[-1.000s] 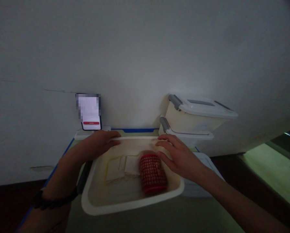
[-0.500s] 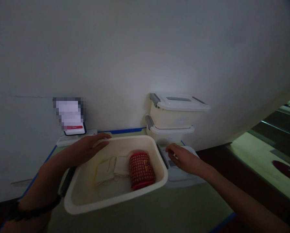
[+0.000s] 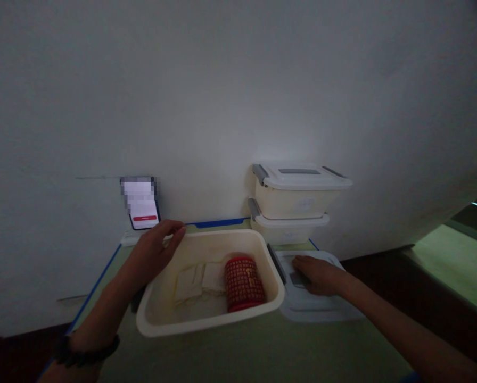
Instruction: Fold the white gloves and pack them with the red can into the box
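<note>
My left hand (image 3: 158,250) is over the back left corner of a cream plastic storage box (image 3: 212,327). Its fingers are loosely bent, with a gap beside the thumb and nothing held. Inside the box lie folded pale cloths (image 3: 190,284) and a red cylindrical bundle (image 3: 244,284) patterned in gold. To the right, a whitish box lid (image 3: 322,311) rests flat beside the box. My right hand (image 3: 320,275) has its fingers curled down around the lid's grey middle handle; the fingertips are partly hidden.
Two lidded cream boxes (image 3: 302,202) stand stacked against the wall at the back right. A lit phone (image 3: 145,207) leans on the wall at the back left, on a white base (image 3: 130,238). Blue tape (image 3: 218,223) edges the green tabletop (image 3: 222,356).
My right hand has come down onto the lid's handle, its fingers closing there. My left fingers have bent more, lifting slightly at the rim. The whole view has shifted, with things appearing further right.
</note>
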`<state>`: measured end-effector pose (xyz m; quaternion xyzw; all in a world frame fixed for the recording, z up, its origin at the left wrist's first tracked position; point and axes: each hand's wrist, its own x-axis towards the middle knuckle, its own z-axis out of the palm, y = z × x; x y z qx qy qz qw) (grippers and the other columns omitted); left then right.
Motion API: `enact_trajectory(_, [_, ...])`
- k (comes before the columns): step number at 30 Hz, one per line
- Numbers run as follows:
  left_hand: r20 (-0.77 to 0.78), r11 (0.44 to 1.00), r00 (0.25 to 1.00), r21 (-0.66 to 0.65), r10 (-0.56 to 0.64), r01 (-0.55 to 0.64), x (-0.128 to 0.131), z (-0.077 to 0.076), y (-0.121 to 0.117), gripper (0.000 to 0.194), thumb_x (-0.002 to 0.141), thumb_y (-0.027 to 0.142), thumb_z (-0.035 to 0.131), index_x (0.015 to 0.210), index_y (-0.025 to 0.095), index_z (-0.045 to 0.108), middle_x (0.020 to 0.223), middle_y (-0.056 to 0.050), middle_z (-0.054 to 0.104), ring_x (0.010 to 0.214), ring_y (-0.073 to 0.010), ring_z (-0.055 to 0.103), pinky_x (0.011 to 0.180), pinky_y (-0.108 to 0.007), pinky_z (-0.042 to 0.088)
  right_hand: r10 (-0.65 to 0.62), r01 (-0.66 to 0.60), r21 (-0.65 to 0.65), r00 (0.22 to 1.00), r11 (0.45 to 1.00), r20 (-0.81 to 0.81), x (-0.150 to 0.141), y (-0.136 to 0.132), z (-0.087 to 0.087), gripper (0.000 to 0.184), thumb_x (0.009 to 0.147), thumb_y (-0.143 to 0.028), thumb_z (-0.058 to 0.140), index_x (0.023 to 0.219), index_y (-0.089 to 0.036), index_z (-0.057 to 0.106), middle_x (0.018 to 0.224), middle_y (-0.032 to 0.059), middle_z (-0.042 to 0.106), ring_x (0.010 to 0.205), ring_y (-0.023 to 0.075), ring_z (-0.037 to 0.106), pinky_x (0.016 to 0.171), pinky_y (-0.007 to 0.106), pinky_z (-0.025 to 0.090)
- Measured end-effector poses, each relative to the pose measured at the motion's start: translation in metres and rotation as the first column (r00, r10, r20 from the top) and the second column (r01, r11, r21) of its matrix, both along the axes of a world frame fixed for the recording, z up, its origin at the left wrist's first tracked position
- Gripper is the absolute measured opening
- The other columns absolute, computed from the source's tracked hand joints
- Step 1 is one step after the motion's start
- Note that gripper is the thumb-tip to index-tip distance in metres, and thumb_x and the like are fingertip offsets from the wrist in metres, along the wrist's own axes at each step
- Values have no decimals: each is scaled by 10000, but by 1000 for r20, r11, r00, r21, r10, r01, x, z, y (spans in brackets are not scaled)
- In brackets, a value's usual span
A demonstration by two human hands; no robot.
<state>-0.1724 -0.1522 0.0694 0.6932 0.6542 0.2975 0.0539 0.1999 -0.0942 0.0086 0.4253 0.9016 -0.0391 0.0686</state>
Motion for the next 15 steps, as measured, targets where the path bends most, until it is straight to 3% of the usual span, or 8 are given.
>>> enact_trajectory(3, [41, 991, 992, -54, -118, 120, -1, 1, -6, 317, 856, 405, 349, 909, 168, 552, 900, -64, 629, 832, -183, 592, 764, -314, 471, -16, 14, -36, 999, 999, -47, 12, -4, 5, 271, 597, -68, 489, 848, -150, 549, 930, 129, 616, 837, 238, 591, 713, 321, 457])
enact_trajectory(8, [67, 957, 958, -62, -281, 285, -7, -5, -7, 283, 867, 383, 359, 990, 188, 524, 1018, -59, 564, 982, -166, 530, 891, -315, 414, -166, 131, -163, 960, 978, -224, 40, -8, 18, 210, 613, -94, 440, 794, -183, 499, 796, 66, 584, 722, 196, 554, 658, 300, 434])
enact_trajectory(13, [82, 950, 951, -68, -298, 303, -8, -10, -4, 297, 885, 367, 312, 975, 186, 530, 1013, -62, 547, 986, -170, 517, 909, -331, 404, -255, 181, -252, 918, 951, -304, 50, -13, 52, 178, 625, -150, 477, 792, -201, 511, 776, 41, 571, 725, 191, 541, 655, 295, 437])
enact_trajectory(15, [80, 948, 948, -63, -308, 313, -8, -11, -3, 300, 887, 359, 303, 973, 183, 529, 1017, -65, 544, 994, -173, 513, 915, -336, 402, -307, 241, -225, 893, 944, -330, 47, -15, 67, 124, 635, -198, 498, 757, -205, 518, 726, 24, 567, 671, 182, 542, 610, 283, 446])
